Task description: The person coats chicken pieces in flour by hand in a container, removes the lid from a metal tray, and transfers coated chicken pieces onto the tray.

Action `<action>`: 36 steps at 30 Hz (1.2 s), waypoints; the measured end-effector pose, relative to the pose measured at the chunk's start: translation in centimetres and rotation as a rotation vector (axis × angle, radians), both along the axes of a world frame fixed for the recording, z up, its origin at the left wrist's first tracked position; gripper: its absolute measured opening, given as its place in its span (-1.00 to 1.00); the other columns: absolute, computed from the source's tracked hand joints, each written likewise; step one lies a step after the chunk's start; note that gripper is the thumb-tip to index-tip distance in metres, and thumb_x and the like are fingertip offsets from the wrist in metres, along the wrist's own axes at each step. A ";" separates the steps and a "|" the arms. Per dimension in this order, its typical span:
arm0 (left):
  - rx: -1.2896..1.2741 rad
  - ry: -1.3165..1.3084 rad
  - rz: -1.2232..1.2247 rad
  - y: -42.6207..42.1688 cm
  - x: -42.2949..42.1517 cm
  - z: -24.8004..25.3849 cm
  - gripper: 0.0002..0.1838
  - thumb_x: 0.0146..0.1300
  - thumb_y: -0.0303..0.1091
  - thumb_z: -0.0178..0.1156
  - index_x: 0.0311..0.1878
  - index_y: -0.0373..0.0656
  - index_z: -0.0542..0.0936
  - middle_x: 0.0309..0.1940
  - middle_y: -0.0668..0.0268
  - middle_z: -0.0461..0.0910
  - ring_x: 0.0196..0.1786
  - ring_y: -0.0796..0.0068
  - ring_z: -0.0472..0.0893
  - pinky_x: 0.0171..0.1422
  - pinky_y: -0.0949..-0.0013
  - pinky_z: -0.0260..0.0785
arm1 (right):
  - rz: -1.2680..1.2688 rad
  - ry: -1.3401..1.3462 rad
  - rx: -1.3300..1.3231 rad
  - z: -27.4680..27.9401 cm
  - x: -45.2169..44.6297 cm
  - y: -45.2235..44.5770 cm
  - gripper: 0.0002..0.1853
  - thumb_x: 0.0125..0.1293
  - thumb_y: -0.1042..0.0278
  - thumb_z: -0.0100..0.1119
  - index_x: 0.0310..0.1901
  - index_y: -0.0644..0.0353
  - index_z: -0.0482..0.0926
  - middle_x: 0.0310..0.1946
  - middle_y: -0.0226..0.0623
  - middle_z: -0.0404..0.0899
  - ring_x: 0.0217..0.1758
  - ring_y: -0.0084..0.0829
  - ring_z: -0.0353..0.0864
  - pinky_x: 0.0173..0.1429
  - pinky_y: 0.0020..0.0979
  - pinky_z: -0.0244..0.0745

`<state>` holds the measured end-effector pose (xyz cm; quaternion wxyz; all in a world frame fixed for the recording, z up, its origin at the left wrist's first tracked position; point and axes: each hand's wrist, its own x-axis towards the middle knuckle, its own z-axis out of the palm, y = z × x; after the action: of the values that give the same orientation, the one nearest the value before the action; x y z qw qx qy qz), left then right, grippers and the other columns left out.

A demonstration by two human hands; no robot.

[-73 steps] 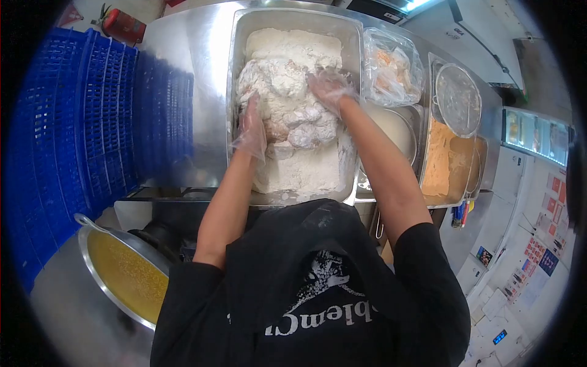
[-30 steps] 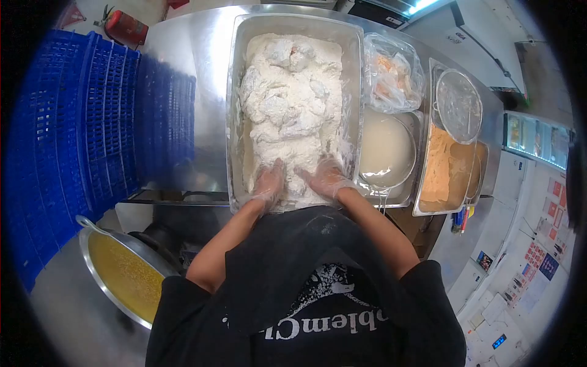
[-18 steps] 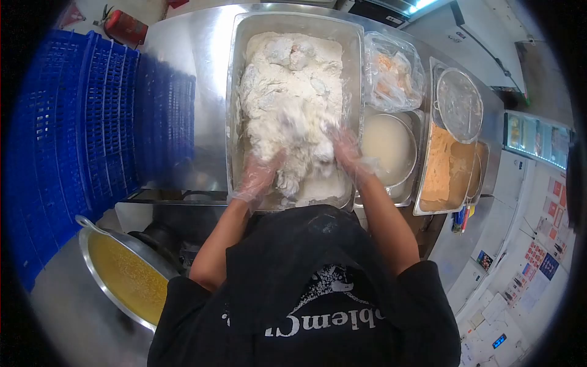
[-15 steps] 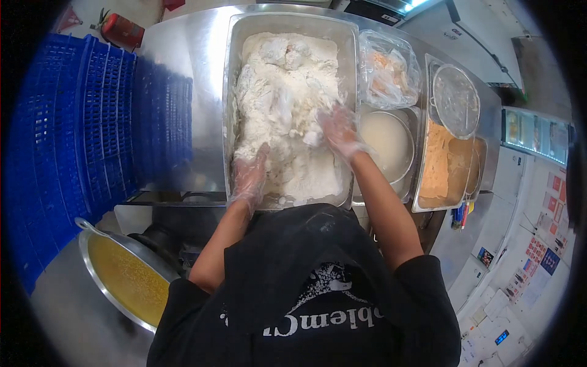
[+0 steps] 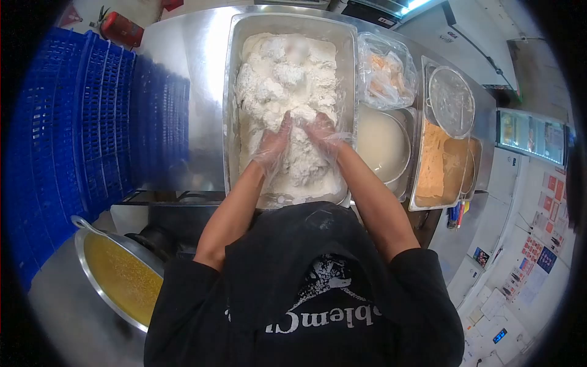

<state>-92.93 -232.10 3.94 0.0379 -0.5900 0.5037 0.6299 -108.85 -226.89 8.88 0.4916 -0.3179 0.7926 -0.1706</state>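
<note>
A deep metal tray (image 5: 230,79) holds white flour (image 5: 318,180) and several flour-coated lumps (image 5: 287,74). My left hand (image 5: 273,145), in a clear plastic glove, is cupped in the middle of the tray. Close beside it, my right hand (image 5: 324,136) wears a similar glove, and its fingers curl inward. Between the fingertips of both hands sits a floured lump (image 5: 302,113), whose kind the coating hides. Flour partly covers the fingertips. Nearer my body, more clumpy flour lies between the wrists.
Right of the tray are a bag of food (image 5: 385,70), a pot of pale liquid (image 5: 382,144) and a tray of orange powder (image 5: 431,162) with a strainer (image 5: 451,101). Blue crates (image 5: 107,116) stand left. A pan of yellow liquid (image 5: 119,275) sits lower left.
My hands have come together from the tray's two sides toward its middle. A floured lump is now between them, and the flour beneath has been shifted about.
</note>
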 end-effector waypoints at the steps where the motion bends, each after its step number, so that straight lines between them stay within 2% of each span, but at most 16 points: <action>1: 0.017 0.083 0.018 -0.6 0.3 3.3 0.36 0.18 0.72 -0.03 0.56 -0.53 0.15 0.54 -0.22 0.23 0.59 -0.07 0.25 0.67 0.18 0.05 | -0.118 -0.033 0.118 1.1 0.0 -0.4 0.00 0.41 -0.34 0.13 0.56 0.39 0.14 0.48 0.23 0.30 0.58 0.01 0.30 0.59 -0.09 0.23; 5: 0.030 0.472 0.228 -0.7 1.9 5.6 0.23 0.20 0.62 0.11 0.49 -0.47 0.33 0.49 -0.19 0.34 0.54 -0.07 0.33 0.65 0.10 0.12 | -0.157 0.089 0.092 -2.8 -2.3 0.3 -0.10 0.48 -0.22 0.06 0.56 0.37 0.12 0.50 0.25 0.28 0.61 0.07 0.22 0.65 -0.15 0.15; 9: -0.247 -0.297 -0.269 -0.9 3.2 5.7 0.12 0.37 0.55 -0.05 0.20 -0.66 0.52 0.12 -0.42 0.59 0.28 -0.23 0.59 0.50 0.00 0.31 | 0.337 0.344 0.081 -5.5 -2.2 1.3 -0.12 0.56 -0.20 -0.16 0.58 0.45 0.02 0.62 0.27 -0.03 0.72 0.13 -0.13 0.75 -0.12 -0.15; 11: -0.391 -0.269 -0.412 1.3 4.8 2.8 0.11 0.40 0.53 -0.09 0.10 -0.70 0.56 0.06 -0.46 0.59 0.25 -0.30 0.59 0.47 0.00 0.35 | 0.405 0.757 -0.160 -8.9 0.9 5.5 0.01 0.53 -0.34 -0.17 0.56 0.58 -0.01 0.45 0.39 0.27 0.56 0.18 0.25 0.65 -0.12 0.10; 13: -0.533 -0.237 -0.556 3.0 5.6 1.1 0.11 0.43 0.51 -0.13 -0.01 -0.74 0.59 -0.01 -0.51 0.60 0.22 -0.37 0.59 0.44 0.01 0.38 | 0.450 0.587 -0.049 -3.8 2.5 5.6 0.07 0.46 -0.39 -0.05 0.55 0.58 0.01 0.44 0.41 0.28 0.55 0.18 0.27 0.64 -0.13 0.14; 15: -0.165 -0.201 -0.280 5.4 4.9 0.8 0.13 0.44 0.52 -0.18 -0.09 -0.75 0.61 -0.03 -0.52 0.60 0.23 -0.47 0.55 0.53 0.02 0.27 | 0.486 0.414 0.068 -2.2 4.3 7.5 0.14 0.39 -0.43 0.06 0.54 0.59 0.04 0.42 0.44 0.29 0.53 0.18 0.30 0.62 -0.13 0.18; 19: -0.230 -0.309 0.061 7.4 2.9 1.0 0.12 0.44 0.51 -0.18 0.23 -0.68 0.51 0.21 -0.44 0.53 0.37 -0.34 0.48 0.56 0.02 0.23 | 0.111 0.036 0.133 -2.1 5.0 8.1 0.17 0.24 -0.38 0.31 0.48 0.62 0.16 0.36 0.41 0.39 0.43 0.15 0.44 0.52 -0.13 0.35; 21: -0.092 -0.304 -0.008 5.3 3.2 1.7 0.03 0.42 0.41 0.05 0.36 -0.60 0.43 0.33 -0.27 0.50 0.41 -0.12 0.50 0.49 0.07 0.34 | -0.253 -0.125 0.134 -2.7 4.4 7.3 0.04 0.23 -0.26 0.36 0.46 0.51 0.28 0.27 0.28 0.53 0.39 0.09 0.50 0.48 -0.14 0.37; 22: 0.046 -0.045 0.137 3.8 2.8 5.2 -0.03 0.38 0.32 0.19 0.37 -0.57 0.42 0.34 -0.21 0.51 0.40 -0.02 0.51 0.48 0.10 0.34 | -0.260 -0.126 0.129 -3.2 3.5 6.7 0.04 0.23 -0.26 0.36 0.46 0.51 0.28 0.27 0.28 0.53 0.39 0.09 0.50 0.48 -0.14 0.37; 23: 0.190 0.213 0.281 3.0 2.8 7.0 -0.07 0.34 0.22 0.33 0.38 -0.54 0.42 0.34 -0.15 0.52 0.39 0.07 0.52 0.48 0.14 0.35 | -0.131 0.017 0.004 -4.1 2.2 6.5 -0.02 0.29 -0.24 0.28 0.47 0.47 0.27 0.29 0.26 0.52 0.41 0.10 0.48 0.50 -0.13 0.33; 24: 0.238 0.321 0.332 3.1 4.2 2.2 -0.14 0.30 0.20 0.36 0.36 -0.42 0.50 0.43 -0.13 0.43 0.45 0.17 0.46 0.54 0.19 0.27 | 0.000 0.160 -0.119 -5.2 0.7 6.2 -0.07 0.34 -0.21 0.20 0.49 0.43 0.26 0.31 0.25 0.50 0.42 0.11 0.46 0.52 -0.11 0.29; 27: 0.210 0.416 0.304 1.3 4.7 5.4 -0.11 0.23 0.02 0.50 0.39 -0.48 0.41 0.32 -0.12 0.53 0.35 0.13 0.54 0.44 0.15 0.38 | 0.406 0.587 -0.482 -9.2 -3.7 5.3 -0.22 0.50 -0.13 -0.03 0.54 0.31 0.24 0.38 0.19 0.45 0.48 0.15 0.38 0.59 -0.08 0.18; 28: -0.004 0.010 0.129 1.3 5.0 3.7 -0.02 0.24 0.10 0.46 0.44 -0.53 0.34 0.35 -0.18 0.49 0.38 0.06 0.52 0.47 0.12 0.36 | 0.478 0.658 -0.545 -10.7 -4.6 4.2 -0.25 0.53 -0.12 -0.07 0.54 0.29 0.24 0.39 0.18 0.44 0.49 0.15 0.37 0.60 -0.07 0.17; 32: 0.003 -0.200 0.223 0.9 4.3 8.4 0.13 0.24 0.29 0.37 0.51 -0.54 0.22 0.47 -0.23 0.34 0.51 -0.05 0.39 0.58 0.08 0.22 | 0.493 1.112 -0.349 -13.7 -6.4 -0.8 -0.45 0.59 0.28 -0.18 0.55 0.20 0.25 0.43 0.22 0.38 0.39 0.11 0.49 0.48 -0.01 0.38; 34: -0.072 -0.221 0.257 0.0 3.7 5.3 0.23 0.24 0.48 0.21 0.56 -0.51 0.15 0.55 -0.23 0.21 0.60 -0.09 0.24 0.67 0.06 0.05 | 0.321 0.638 -0.005 -7.9 -6.3 -4.3 -0.31 0.57 -0.05 -0.08 0.56 0.22 0.21 0.51 0.24 0.27 0.48 0.12 0.41 0.56 0.04 0.28; 36: 0.011 -0.158 0.244 -2.0 2.2 2.4 0.31 0.21 0.63 0.05 0.59 -0.48 0.10 0.61 -0.20 0.09 0.66 -0.11 0.11 0.73 0.05 -0.10 | 0.218 0.479 0.003 -2.8 -4.3 -5.2 -0.18 0.48 -0.25 -0.03 0.51 0.28 0.28 0.47 0.27 0.32 0.46 0.11 0.44 0.54 0.01 0.33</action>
<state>-90.77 -234.07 6.29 0.0036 -0.6945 0.4201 0.5841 -113.18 -232.12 6.04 0.3059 -0.4320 0.8476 -0.0356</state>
